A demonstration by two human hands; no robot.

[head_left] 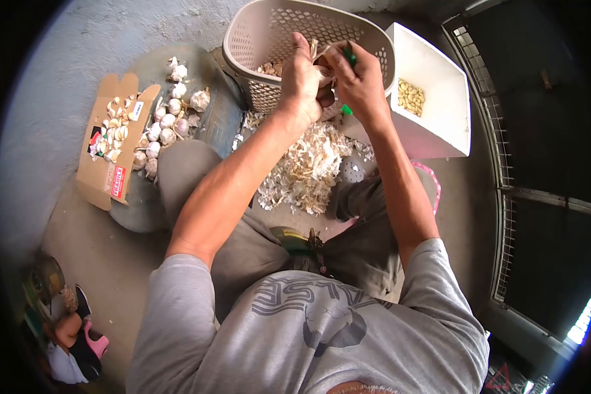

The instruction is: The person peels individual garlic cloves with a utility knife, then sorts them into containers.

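Garlic (325, 77) sits between left hand (301, 84) and right hand (363, 82), before the basket (256, 34); I see left fingers gripping it, right fingers closed around a green handle (350, 58); its axis is hidden.

I'm in a makeshift workroom, home or shop I cannot tell: rough wall (111, 33), bare floor (105, 282), metal grille (501, 148), heap of garlic skins (308, 167).
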